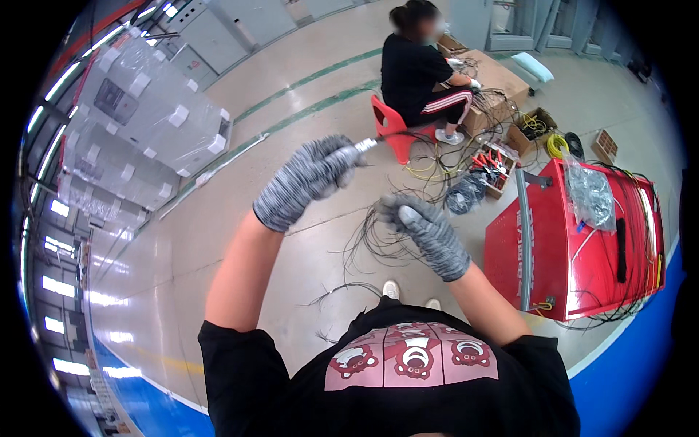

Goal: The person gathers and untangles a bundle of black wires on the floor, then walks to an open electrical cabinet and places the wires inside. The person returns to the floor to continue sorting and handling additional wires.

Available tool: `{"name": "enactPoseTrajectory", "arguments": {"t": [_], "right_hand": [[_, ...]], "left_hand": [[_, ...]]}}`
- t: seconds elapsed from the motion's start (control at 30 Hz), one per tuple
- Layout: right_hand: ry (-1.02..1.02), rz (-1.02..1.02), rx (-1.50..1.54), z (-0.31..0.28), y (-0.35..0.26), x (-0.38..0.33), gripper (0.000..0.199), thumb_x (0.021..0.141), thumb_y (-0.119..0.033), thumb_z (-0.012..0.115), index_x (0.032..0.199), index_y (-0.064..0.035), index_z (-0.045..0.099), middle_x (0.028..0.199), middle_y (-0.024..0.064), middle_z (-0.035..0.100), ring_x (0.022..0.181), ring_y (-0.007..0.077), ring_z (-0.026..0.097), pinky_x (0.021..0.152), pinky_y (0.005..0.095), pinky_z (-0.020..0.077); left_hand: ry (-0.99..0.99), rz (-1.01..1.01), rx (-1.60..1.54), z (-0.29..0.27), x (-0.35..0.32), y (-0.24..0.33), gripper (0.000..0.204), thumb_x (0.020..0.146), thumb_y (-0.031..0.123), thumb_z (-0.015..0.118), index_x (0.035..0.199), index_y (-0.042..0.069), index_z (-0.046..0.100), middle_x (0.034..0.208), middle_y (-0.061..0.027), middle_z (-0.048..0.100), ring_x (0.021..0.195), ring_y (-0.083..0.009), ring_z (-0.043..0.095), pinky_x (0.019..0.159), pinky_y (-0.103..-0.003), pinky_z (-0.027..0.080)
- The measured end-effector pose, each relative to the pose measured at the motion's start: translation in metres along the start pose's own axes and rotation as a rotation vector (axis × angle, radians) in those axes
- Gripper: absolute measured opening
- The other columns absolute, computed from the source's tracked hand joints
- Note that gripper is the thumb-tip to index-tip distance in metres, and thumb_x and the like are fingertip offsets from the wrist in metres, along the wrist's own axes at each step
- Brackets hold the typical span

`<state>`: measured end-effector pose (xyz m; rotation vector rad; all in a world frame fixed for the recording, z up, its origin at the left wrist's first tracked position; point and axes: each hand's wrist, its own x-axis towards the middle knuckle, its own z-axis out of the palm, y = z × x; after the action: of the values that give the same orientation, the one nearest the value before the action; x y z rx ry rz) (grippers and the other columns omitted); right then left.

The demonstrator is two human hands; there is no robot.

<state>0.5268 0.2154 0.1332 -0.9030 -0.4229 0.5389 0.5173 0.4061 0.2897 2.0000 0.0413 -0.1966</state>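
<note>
My left hand (pixel 309 182), in a grey knitted glove, is raised at centre-left, its fingers closed around a white-wrapped piece (pixel 365 145) at the end of a dark cable. The dark cable runs on from it to the right, in front of a red stool. My right hand (pixel 428 231), gloved the same way, is lower and to the right with its fingers curled in. Thin black wires (pixel 362 244) hang in loose loops from its fingertips toward the floor. What exactly lies inside the right fingers is partly hidden.
A red wheeled-cart-like box (pixel 528 251) with a grey handle, a plastic bag (pixel 590 193) and wires on top stands at right. Beyond, a person (pixel 415 73) sits on a red stool (pixel 392 131) by cardboard boxes (pixel 502 73). A crate of red-handled tools (pixel 495 171) and wrapped cabinets (pixel 149 105) stand around.
</note>
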Motion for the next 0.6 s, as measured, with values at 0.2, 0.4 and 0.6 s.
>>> {"name": "enactPoseTrajectory", "arguments": {"t": [0.2,0.4,0.6], "right_hand": [[-0.002,0.024,0.289,0.032,0.010,0.021,0.033,0.092,-0.019,0.051,0.120,-0.0009,0.052,0.110,0.0073,0.058,0.098,0.0139,0.056,0.087,0.0259,0.0454],[0.038,0.285,0.557,-0.002,0.072,-0.017,0.034,0.091,-0.023,0.052,0.117,-0.0009,0.054,0.108,0.0085,0.060,0.096,0.0165,0.058,0.087,0.0312,0.0468],[0.232,0.281,0.455,-0.003,0.080,-0.041,0.020,0.088,-0.017,0.056,0.101,-0.0014,0.059,0.094,0.0056,0.061,0.088,0.0152,0.058,0.082,0.0293,0.0490]], "left_hand": [[-0.040,-0.105,-0.030,0.034,-0.035,-0.045,0.023,0.089,0.029,0.053,0.088,0.007,0.059,0.066,0.0031,0.053,0.053,-0.0041,0.045,0.048,-0.018,0.036],[-0.032,-0.249,-0.129,0.078,-0.047,-0.123,0.027,0.087,0.026,0.058,0.102,0.004,0.060,0.073,0.0028,0.052,0.059,-0.0042,0.042,0.053,-0.019,0.036],[-0.013,-0.189,-0.279,0.109,-0.049,-0.154,0.034,0.086,0.020,0.059,0.114,0.002,0.056,0.077,0.0008,0.056,0.063,-0.0046,0.044,0.055,-0.020,0.038]]}}
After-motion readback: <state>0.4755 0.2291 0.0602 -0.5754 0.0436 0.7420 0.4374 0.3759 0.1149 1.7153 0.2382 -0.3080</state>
